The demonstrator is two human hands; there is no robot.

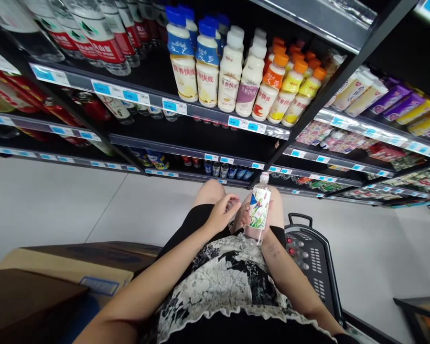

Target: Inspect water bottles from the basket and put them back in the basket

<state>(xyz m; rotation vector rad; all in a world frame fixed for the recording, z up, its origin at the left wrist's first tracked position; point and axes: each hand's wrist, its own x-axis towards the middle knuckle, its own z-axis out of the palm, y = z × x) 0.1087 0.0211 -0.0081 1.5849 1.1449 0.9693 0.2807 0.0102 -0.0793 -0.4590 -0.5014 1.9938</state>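
Observation:
Upright above my lap stands a clear bottle (260, 208) with a pale cap and a white label showing a colourful bird and green leaves. My right hand (245, 216) is wrapped round it, the fingers showing at its left side and the palm behind it. Just left of the bottle is my left hand (225, 209), apart from it, with fingers loosely bent and nothing visible in them. Beside my right leg on the floor is a black shopping basket (329, 267), with several bottle tops showing inside, one of them red.
Ahead, a dark shelf (200, 109) bears several milk drink bottles (230, 71) and water bottles (93, 36). Small cans (232, 171) stand low down. Cartons and packets (397, 98) fill shelves at right. Cardboard boxes (32, 296) are at my left, on grey floor (93, 200).

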